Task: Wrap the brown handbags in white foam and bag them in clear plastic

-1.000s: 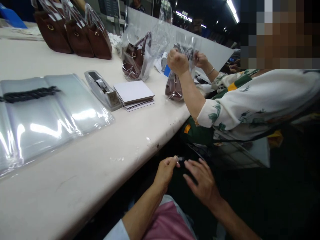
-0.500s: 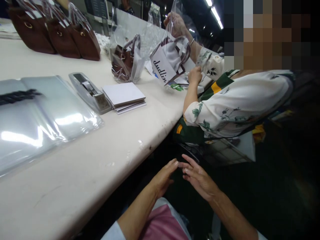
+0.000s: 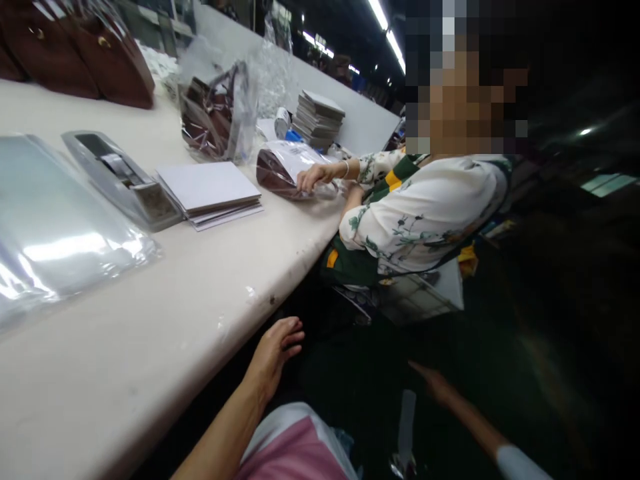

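My left hand point(image 3: 277, 350) hangs in the air just off the table's front edge, fingers loosely bent and a little apart, holding nothing. Farther right, over the dark floor, my right hand point(image 3: 434, 383) is held out low, dim and blurred; a stretched finger shows, and nothing is seen in it. Nearest to my left hand is the white table point(image 3: 200, 280). On it are a stack of white cards point(image 3: 207, 190), a grey tape dispenser point(image 3: 125, 180) and a pile of clear plastic bags point(image 3: 65, 227).
Brown handbags point(image 3: 100, 60) stand at the back left, near a plastic-wrapped handbag point(image 3: 207, 120). A co-worker point(image 3: 425, 207) sits at the right, one hand point(image 3: 317, 177) on another bagged handbag point(image 3: 275, 170). Behind is a stack of boards point(image 3: 320, 117). A crate point(image 3: 425, 297) stands below.
My hands, close together before, have moved apart, the left leftward and the right rightward and lower. The co-worker has brought the raised bagged handbag down onto the table. My view has swung right.
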The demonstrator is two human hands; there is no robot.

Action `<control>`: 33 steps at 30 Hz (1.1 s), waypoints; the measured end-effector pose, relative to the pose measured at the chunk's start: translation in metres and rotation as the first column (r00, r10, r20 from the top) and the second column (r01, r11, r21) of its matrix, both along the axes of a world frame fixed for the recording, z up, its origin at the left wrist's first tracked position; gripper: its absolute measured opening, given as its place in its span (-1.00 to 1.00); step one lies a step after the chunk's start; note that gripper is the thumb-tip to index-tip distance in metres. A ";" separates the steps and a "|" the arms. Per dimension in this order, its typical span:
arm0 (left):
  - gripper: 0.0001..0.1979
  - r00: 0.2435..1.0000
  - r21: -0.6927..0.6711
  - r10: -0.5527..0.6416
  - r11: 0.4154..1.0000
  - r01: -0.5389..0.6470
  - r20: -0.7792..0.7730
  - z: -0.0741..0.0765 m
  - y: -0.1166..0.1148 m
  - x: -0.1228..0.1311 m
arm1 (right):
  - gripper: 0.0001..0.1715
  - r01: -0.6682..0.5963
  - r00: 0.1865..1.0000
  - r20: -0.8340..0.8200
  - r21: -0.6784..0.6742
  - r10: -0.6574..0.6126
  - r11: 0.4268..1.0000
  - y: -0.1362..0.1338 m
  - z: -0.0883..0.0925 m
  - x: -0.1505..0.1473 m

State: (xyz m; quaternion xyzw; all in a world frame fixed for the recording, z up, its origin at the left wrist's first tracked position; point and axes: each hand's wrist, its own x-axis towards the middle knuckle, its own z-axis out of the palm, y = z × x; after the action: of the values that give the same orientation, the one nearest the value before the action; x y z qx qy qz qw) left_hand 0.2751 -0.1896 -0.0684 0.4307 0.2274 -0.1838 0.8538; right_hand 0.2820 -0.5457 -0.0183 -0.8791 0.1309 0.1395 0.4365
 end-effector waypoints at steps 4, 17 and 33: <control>-0.71 1.000 0.039 -0.016 0.999 0.016 -0.009 -0.002 0.006 -0.002 | -0.58 0.079 0.997 0.010 0.114 -0.080 0.990 -0.013 -0.015 0.026; -0.72 0.913 0.363 -0.237 0.926 0.108 0.333 0.021 -0.025 -0.015 | -0.38 0.036 0.990 -0.128 0.612 0.054 0.790 0.087 0.010 0.011; -0.89 0.800 0.911 -0.474 0.355 -0.210 0.369 0.023 0.011 -0.027 | -0.39 0.171 0.950 -0.249 0.920 0.189 0.352 0.213 -0.030 0.064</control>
State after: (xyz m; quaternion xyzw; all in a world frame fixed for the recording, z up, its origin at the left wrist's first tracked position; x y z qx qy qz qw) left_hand 0.2478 -0.1782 -0.0456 0.8841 -0.0201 0.0448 0.4647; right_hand 0.3458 -0.3328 -0.0485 -0.4395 0.0905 0.3285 0.8311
